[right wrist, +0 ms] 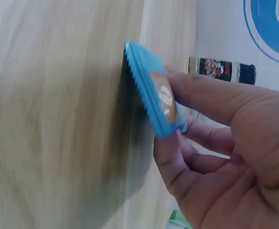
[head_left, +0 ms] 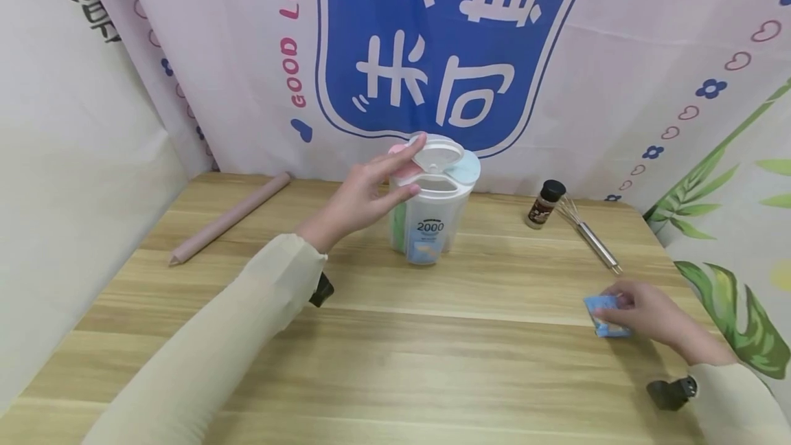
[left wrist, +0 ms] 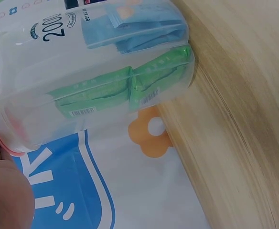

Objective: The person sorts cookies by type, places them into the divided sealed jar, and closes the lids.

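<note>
A clear plastic storage container (head_left: 432,225) marked 2000 stands upright at the back middle of the table. Its lid has pink, pale blue and white parts, and a white flap (head_left: 440,155) is raised. My left hand (head_left: 361,191) rests on the lid, index finger at the flap and thumb along the front rim. Blue packets (left wrist: 149,28) and green packets (left wrist: 106,90) show through the container's wall. At the right, my right hand (head_left: 649,314) pinches a small blue packet (right wrist: 151,90) between thumb and fingers, just over the table.
A seasoning jar (head_left: 544,206) with a black cap stands at the back right, beside a metal whisk (head_left: 590,235). A pinkish rolling pin (head_left: 231,218) lies at the back left. Behind the wooden table (head_left: 395,369) hangs a printed cloth (head_left: 247,53).
</note>
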The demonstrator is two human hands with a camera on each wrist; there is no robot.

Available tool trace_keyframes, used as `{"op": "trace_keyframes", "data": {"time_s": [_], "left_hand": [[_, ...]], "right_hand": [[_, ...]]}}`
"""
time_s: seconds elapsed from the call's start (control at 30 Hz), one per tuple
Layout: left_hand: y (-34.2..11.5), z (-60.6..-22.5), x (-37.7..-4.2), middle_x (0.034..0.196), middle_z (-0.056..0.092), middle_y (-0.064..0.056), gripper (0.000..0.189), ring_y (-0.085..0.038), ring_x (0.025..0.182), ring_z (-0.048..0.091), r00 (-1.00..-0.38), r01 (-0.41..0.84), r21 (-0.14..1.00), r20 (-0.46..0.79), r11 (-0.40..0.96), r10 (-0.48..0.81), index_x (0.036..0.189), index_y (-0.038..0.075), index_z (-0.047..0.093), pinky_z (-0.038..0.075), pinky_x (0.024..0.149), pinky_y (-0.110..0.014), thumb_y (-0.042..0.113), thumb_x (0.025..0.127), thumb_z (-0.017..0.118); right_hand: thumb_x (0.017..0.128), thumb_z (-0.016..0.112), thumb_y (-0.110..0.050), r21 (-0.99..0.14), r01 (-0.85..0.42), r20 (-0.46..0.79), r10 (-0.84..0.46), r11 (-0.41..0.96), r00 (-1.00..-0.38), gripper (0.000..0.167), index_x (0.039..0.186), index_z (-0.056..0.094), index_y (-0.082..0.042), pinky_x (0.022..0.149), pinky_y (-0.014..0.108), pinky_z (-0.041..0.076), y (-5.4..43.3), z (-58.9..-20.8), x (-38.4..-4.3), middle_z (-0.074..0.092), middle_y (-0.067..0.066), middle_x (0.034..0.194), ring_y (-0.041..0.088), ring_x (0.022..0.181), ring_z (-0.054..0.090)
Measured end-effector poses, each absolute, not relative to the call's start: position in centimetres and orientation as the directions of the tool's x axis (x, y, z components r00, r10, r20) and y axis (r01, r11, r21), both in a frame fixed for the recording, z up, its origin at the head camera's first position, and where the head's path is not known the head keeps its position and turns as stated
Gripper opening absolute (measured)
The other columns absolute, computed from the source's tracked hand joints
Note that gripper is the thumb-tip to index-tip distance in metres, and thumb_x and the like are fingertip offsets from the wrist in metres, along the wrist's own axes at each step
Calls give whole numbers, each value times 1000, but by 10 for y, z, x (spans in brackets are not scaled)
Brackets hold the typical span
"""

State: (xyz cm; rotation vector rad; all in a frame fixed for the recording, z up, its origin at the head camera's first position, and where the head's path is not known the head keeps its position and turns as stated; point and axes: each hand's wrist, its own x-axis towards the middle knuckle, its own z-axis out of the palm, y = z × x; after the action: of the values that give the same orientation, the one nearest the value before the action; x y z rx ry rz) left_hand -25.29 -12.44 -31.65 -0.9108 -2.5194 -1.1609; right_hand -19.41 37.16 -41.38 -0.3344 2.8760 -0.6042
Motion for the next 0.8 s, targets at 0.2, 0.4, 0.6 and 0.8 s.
{"op": "trace_keyframes", "data": {"time_s": [0.2,0.4,0.6,0.8], "left_hand": [[-123,-318,-253,169,37,11,70,-20,157,41,-787,614,616,430,494,442,164,36,32,34,130,-48,30,104,68],[-122,-318,-253,169,38,10,71,-21,156,42,-791,610,613,431,503,434,164,36,32,35,129,-48,30,103,68],[-124,-316,-252,169,38,11,71,-21,156,41,-802,595,618,417,514,426,164,39,32,35,129,-50,31,103,68],[-124,-316,-252,169,37,12,71,-21,157,40,-802,595,618,413,514,431,164,40,31,35,129,-52,33,103,68]], "right_hand": [[97,75,-24,-512,-103,-234,-254,853,-938,31,114,70,1,64,23,49,377,-414,-186,69,7,93,7,79,57],[102,69,-21,-576,-101,-241,-286,811,-928,31,122,68,2,70,20,53,377,-410,-185,69,7,102,0,84,58],[103,68,-24,-652,-88,-179,-265,753,-947,44,134,59,7,80,17,57,361,-404,-195,72,19,118,-8,93,63],[104,67,-21,-758,-103,-107,-278,644,-955,43,134,56,9,83,22,62,335,-392,-210,75,14,114,-1,93,71]]}}
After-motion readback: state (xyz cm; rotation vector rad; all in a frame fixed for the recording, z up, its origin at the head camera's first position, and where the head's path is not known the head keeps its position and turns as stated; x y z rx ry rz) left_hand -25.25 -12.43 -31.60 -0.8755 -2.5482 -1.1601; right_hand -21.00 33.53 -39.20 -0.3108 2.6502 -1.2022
